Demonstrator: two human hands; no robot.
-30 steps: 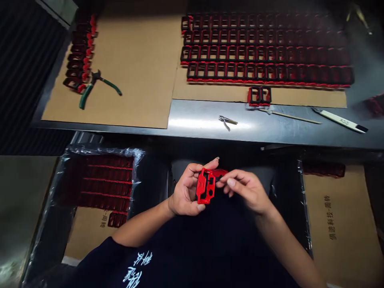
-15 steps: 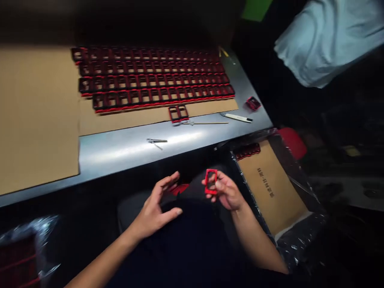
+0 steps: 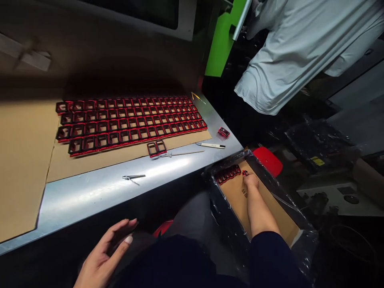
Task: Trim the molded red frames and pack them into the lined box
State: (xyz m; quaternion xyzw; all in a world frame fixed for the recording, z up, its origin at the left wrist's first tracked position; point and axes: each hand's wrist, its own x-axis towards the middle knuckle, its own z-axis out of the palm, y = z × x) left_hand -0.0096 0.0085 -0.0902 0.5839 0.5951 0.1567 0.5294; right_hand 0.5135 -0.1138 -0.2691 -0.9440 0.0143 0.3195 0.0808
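Note:
My right hand (image 3: 251,180) reaches into the lined box on the right and grips a small red and black frame (image 3: 245,173). Just left of it, a short row of similar frames (image 3: 228,174) lies on the cardboard (image 3: 237,200) inside the box. My left hand (image 3: 109,252) hangs over my lap, fingers and thumb apart, holding nothing. On the bench, several rows of red and black frames (image 3: 132,123) stand on a cardboard sheet, with two joined frames (image 3: 156,148) at its front edge.
The metal bench (image 3: 99,200) carries tweezers (image 3: 134,177), a thin stick (image 3: 189,153), a white pen-like tool (image 3: 211,145) and one separate dark red piece (image 3: 223,132). A red stool (image 3: 268,161) stands behind the box (image 3: 288,200). A person in a light shirt (image 3: 279,60) is at the upper right.
My right hand has moved from in front of my body into the box with the red frame. My left hand has moved down and left. The view has shifted.

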